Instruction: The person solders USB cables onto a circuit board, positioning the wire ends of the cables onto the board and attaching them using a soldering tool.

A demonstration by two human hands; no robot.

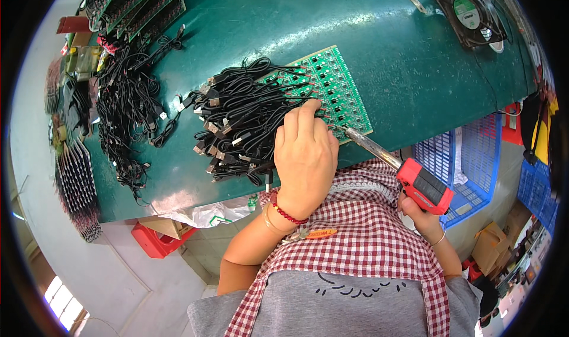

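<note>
A green circuit board panel point(349, 94) lies on the table, dotted with small black parts. Along its left side, short red wire ends join it to a thick bundle of black USB cables point(237, 118). My left hand point(305, 153) rests over the near cables, fingers bent and closed on a USB cable at the panel's edge; the fingertips are partly hidden. My right hand point(421, 215) grips the red and black handle of a soldering iron point(424, 186). Its metal tip reaches the panel's near edge, close beside my left fingers.
More black cables point(127, 100) lie in a heap at the left, below stacked circuit boards point(139, 8). A black fan point(471, 14) stands at the far right of the green table point(415, 58). Blue plastic baskets point(477, 159) are beyond the table's near right edge; a red bin point(155, 240) sits below left.
</note>
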